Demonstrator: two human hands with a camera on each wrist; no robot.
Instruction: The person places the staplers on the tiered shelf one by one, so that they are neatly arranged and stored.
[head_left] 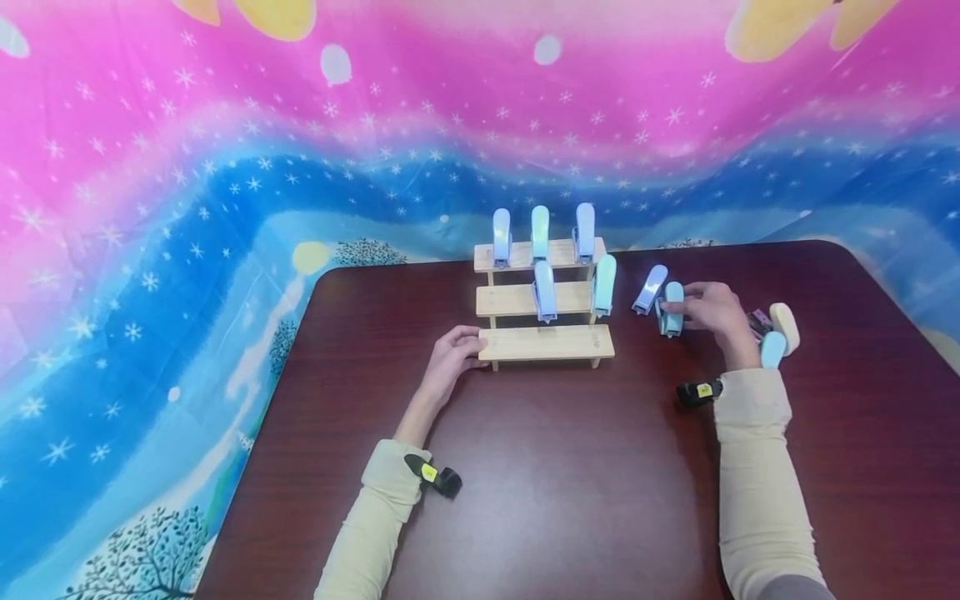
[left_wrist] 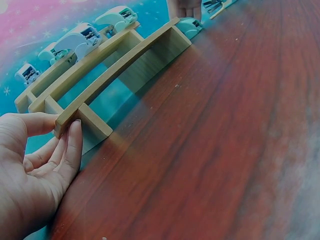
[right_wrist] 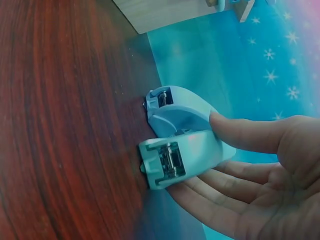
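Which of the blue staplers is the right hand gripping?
The stapler standing on the table right of the wooden rack, in the right hand. Another stapler lies beside it; the others sit on the rack or behind the wrist.

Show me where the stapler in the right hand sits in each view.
Head: stapler right of the wooden rack, under the right hand.
Left wrist: cannot tell it apart; top edge.
Right wrist: centre, against the fingers.
Shared landmark: the rack.

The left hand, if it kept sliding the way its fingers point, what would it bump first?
The left hand already touches the end of the three-step wooden rack, at its lowest step. Going straight on, it would likely just push that rack.
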